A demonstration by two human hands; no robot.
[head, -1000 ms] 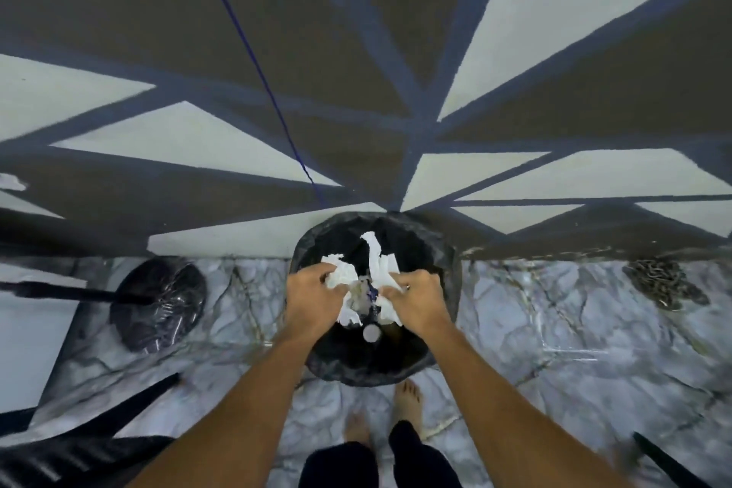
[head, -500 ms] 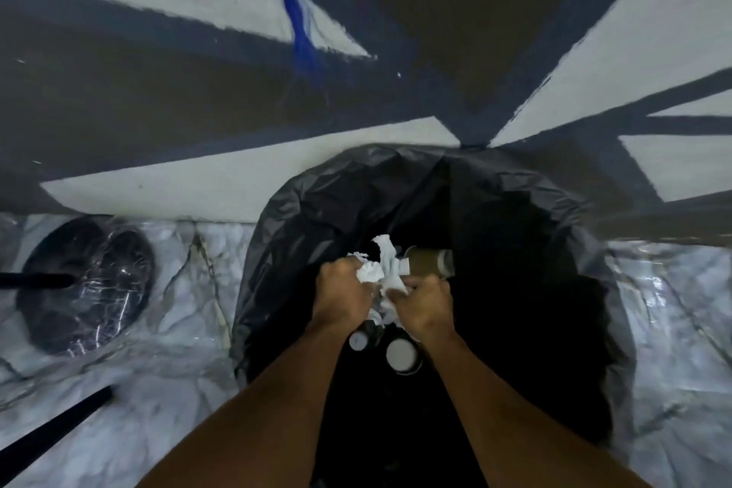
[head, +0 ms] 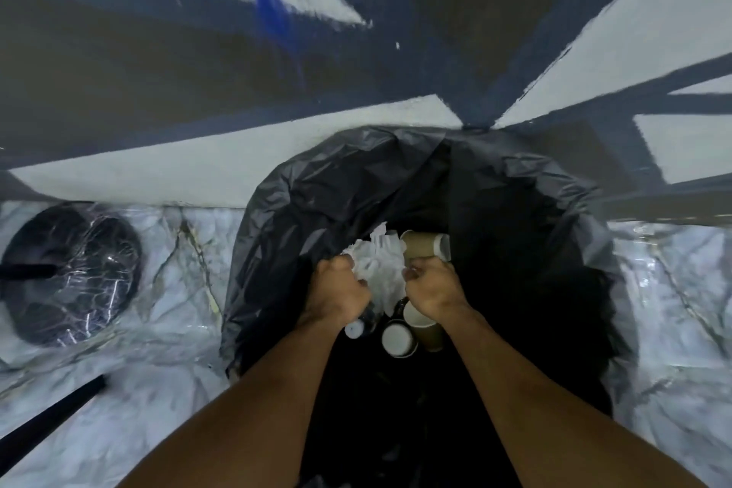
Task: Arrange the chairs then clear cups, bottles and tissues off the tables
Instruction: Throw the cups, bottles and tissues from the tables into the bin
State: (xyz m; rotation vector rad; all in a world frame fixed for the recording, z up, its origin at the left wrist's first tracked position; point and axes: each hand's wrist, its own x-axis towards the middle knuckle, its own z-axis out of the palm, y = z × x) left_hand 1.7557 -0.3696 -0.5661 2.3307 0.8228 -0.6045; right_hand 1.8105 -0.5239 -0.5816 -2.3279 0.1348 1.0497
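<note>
Both my hands are inside the mouth of a bin lined with a black bag (head: 317, 190). My left hand (head: 336, 289) grips crumpled white tissues (head: 376, 269) and a plastic bottle (head: 358, 325) whose white cap points down at me. My right hand (head: 431, 285) holds the other side of the bundle, with a brown paper cup (head: 424, 244) lying above its knuckles. Below that hand sit another brown paper cup (head: 426, 329) and a dark cup with a white inside (head: 398, 337). What lies deeper in the bag is too dark to see.
The bin stands on a marble floor (head: 158, 349) against a wall painted with grey, white and navy shapes (head: 198, 51). A round black base wrapped in plastic film (head: 67, 273) sits on the floor to the left, and a black bar (head: 51, 416) crosses the lower left.
My head has dropped closer, so the bin fills more of the view. Both hands have gone lower into the bag with the bundle, and my hands have spread slightly apart.
</note>
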